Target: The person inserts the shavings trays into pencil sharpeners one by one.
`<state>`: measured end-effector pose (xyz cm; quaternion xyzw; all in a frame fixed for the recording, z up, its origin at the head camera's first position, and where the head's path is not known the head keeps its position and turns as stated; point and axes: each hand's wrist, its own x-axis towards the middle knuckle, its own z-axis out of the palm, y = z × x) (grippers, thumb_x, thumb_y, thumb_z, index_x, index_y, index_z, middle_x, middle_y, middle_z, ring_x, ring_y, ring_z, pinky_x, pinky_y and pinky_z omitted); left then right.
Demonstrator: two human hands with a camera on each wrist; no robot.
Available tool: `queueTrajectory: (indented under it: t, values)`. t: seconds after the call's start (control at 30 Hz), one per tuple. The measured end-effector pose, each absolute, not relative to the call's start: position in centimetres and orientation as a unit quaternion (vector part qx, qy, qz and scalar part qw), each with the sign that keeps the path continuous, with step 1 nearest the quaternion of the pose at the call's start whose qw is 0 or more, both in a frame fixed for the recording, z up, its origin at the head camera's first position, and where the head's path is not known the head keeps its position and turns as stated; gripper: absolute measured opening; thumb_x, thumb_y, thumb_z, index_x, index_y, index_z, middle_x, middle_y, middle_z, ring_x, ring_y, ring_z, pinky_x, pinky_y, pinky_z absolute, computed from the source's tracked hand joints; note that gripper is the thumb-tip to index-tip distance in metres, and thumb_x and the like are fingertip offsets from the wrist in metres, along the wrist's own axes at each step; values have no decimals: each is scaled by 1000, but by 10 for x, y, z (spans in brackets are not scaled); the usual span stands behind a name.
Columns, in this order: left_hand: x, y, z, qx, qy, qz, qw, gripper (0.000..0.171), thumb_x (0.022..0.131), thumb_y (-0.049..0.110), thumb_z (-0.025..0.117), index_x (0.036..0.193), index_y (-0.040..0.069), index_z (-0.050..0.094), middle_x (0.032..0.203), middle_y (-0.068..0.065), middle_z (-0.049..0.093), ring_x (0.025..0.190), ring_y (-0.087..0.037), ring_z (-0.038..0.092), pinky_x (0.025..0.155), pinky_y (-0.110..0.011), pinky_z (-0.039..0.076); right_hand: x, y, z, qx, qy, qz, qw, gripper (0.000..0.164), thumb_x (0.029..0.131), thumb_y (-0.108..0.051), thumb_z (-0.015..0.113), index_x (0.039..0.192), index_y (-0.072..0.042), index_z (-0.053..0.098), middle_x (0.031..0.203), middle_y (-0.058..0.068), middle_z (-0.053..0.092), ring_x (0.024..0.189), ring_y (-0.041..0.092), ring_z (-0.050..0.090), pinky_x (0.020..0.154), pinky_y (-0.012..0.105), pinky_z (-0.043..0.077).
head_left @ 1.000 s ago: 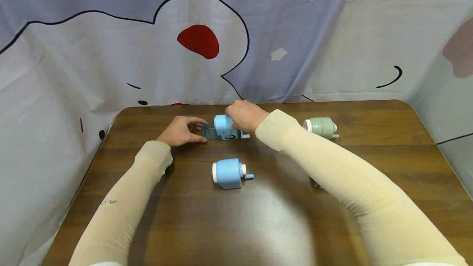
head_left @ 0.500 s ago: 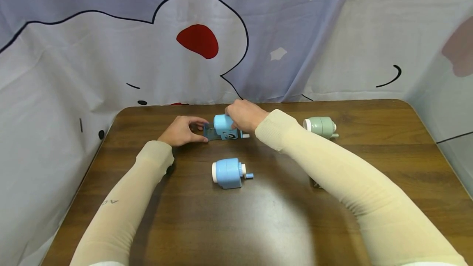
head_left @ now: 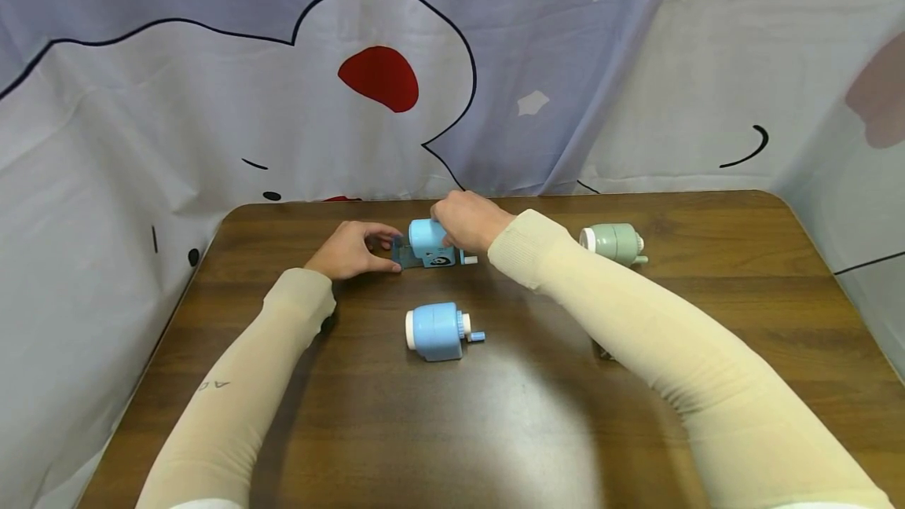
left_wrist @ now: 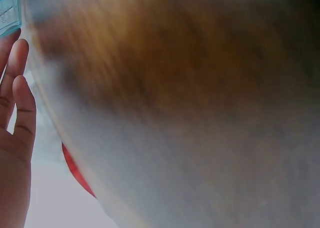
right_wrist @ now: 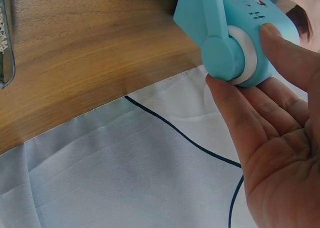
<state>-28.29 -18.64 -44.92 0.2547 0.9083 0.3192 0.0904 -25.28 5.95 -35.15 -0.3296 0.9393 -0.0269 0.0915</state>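
A light-blue crank pencil sharpener [head_left: 427,236] with a panda print sits near the table's back edge. My right hand [head_left: 470,222] grips its body from above; in the right wrist view the thumb presses one side and the fingers lie beneath the crank end [right_wrist: 220,57]. From the sharpener's left side sticks out its see-through blue shavings drawer [head_left: 406,255]. My left hand [head_left: 353,250] pinches the drawer's outer end, thumb in front and fingers behind. In the left wrist view, a corner of the drawer [left_wrist: 9,15] shows at the fingertips.
A second blue sharpener [head_left: 437,332] stands nearer the front. At the right is a green sharpener [head_left: 615,243], partly behind the right sleeve [head_left: 601,297]. Another object [head_left: 604,352] peeks out from under that sleeve. A printed curtain [head_left: 523,124] hangs behind the table.
The left hand has slid slightly right with the drawer, so less of the drawer sticks out of the sharpener. The right hand and the sharpener body stay in place.
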Motion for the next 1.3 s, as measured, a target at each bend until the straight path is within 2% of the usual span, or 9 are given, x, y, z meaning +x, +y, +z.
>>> queueTrajectory:
  t: [0.17,0.43,0.87,1.3]
  values:
    - [-282,-184,-447,254,908,320,92,57,66,36,84,115,16,65,98,1,66,91,-15,59,78,-36,48,-253,59,-351,-331,939,-23,90,37,82,-23,74,113,-6,64,102,5,67,89,17,62,79,30,49]
    - [-284,-181,-447,272,905,315,84,61,64,41,84,116,15,65,99,1,67,91,-13,61,79,-34,49,-253,58,-351,-338,937,-14,87,37,82,-24,73,113,-5,64,103,7,67,91,20,62,82,32,49]
    - [-284,-177,-447,263,906,320,91,62,64,43,83,116,16,65,99,1,67,91,-13,60,80,-35,49,-252,58,-350,-335,938,-9,90,35,83,-23,72,113,-5,64,102,6,66,87,18,62,77,29,50]
    - [-281,-177,-445,260,906,321,93,65,64,43,83,118,14,64,101,0,67,92,-13,60,80,-35,49,-251,56,-349,-337,937,-18,88,34,83,-22,72,112,-5,64,101,7,66,86,18,61,76,29,49]
